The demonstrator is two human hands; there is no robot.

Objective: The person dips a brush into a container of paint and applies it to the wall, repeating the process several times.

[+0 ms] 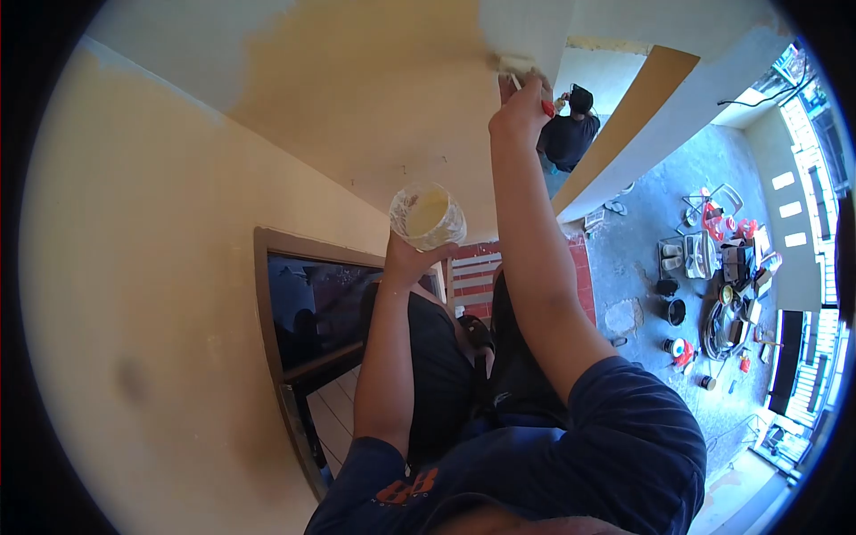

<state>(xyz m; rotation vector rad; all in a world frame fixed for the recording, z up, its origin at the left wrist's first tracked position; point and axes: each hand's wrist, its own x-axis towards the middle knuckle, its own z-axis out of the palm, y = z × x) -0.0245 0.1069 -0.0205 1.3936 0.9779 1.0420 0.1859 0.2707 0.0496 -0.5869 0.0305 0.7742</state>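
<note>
My left hand [417, 260] is wrapped round a clear plastic tub [400, 212], its rim and sides smeared with white. Pale cream paint [426, 216] lies inside the tub. Stretched up and ahead, my right hand [524, 96] is closed on a small paint roller [515, 64] with a red handle end [547, 109]. The roller's cream head is at the wall surface [374, 98], which is part yellowish, part pale grey-white. My fingers partly hide the handle.
Beyond my right hand, a person in dark clothing [571, 134] stands by a yellow-edged pillar [629, 129]. A brown-framed window [263, 267] is at left. Far below right, the grey floor [624, 259] carries buckets [675, 311], a coiled hose [713, 330] and clutter. A slatted bench [473, 281] stands beneath me.
</note>
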